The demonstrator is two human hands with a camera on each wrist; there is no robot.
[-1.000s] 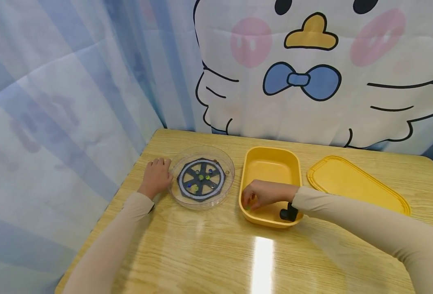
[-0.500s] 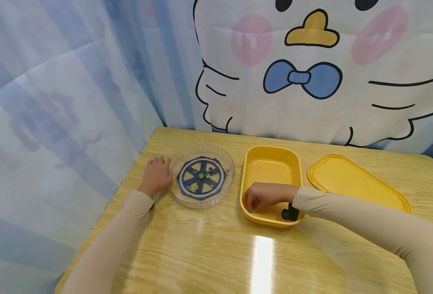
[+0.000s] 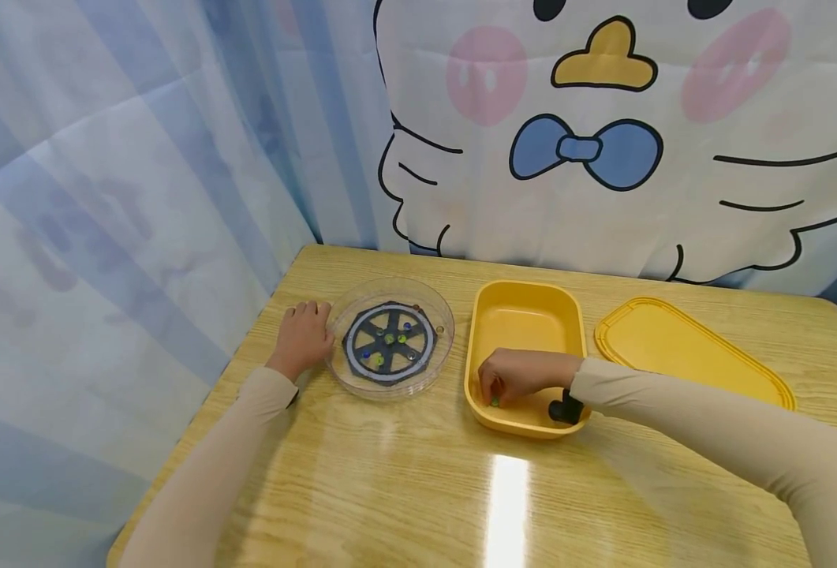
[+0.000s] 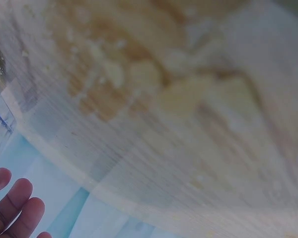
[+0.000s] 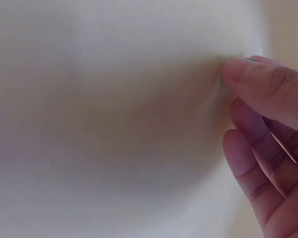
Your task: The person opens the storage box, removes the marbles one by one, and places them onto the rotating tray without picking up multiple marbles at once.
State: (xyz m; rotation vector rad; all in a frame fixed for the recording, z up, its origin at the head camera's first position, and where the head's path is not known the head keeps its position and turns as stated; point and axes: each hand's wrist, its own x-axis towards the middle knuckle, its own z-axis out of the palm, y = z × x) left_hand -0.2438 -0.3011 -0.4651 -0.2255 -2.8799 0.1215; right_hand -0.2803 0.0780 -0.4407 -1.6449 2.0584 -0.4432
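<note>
In the head view, my right hand (image 3: 521, 375) reaches into the yellow bin (image 3: 532, 331), low near its front-left corner. A small green marble (image 3: 495, 401) shows at its fingertips; in the right wrist view, thumb and forefinger meet around a sliver of green (image 5: 251, 59). My left hand (image 3: 302, 339) rests beside the round clear dish (image 3: 388, 396), fingers at its left rim. Inside that dish, over a dark spoked wheel shape (image 3: 392, 369), lie several marbles, among them a blue marble (image 3: 407, 326) and an amber marble (image 3: 440, 330).
A yellow lid (image 3: 688, 355) lies flat to the right of the bin, partly behind my right sleeve. Under everything is a wooden table (image 3: 390, 481). A printed curtain (image 3: 588, 221) hangs behind the table, and a blue-white one (image 3: 127, 237) along its left.
My right hand has shifted slightly right inside the bin, away from its left wall, with the green marble at its fingertips. My left hand stays at the dish.
</note>
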